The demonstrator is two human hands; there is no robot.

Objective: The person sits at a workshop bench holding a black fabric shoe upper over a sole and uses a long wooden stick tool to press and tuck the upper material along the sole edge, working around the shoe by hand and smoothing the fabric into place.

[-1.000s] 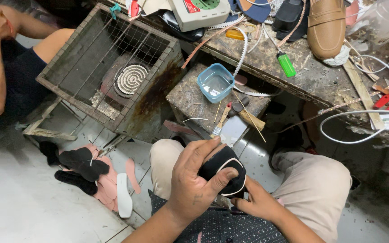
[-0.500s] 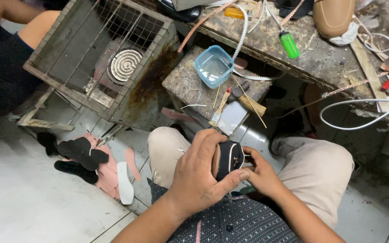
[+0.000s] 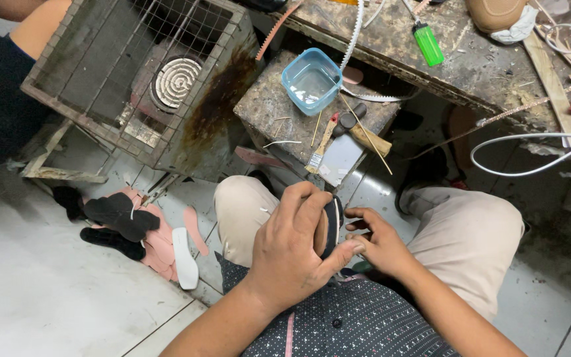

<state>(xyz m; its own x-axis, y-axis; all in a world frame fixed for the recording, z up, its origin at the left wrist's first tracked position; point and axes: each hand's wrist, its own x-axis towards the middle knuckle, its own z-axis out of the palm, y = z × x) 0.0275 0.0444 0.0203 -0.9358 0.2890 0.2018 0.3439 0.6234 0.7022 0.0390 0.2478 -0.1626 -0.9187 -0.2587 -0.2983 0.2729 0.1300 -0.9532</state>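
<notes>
My left hand (image 3: pixel 295 248) is wrapped over a dark shoe piece with a white edge line (image 3: pixel 330 221), held upright above my lap between my knees. My right hand (image 3: pixel 377 239) touches the same piece from the right, fingers pressing its lower edge. Most of the piece is hidden under my left hand's fingers.
A rusty wire cage with a coil heater (image 3: pixel 176 79) stands far left. A stone block (image 3: pixel 266 109) carries a blue plastic tub (image 3: pixel 310 80) and a small brush (image 3: pixel 320 145). A green lighter (image 3: pixel 427 43) lies on the bench. Black and pink sole cutouts (image 3: pixel 133 228) litter the floor. Another person sits at far left.
The view has tilted down and closer. The dark piece has turned from flat-on to edge-on, and my left hand now covers more of it.
</notes>
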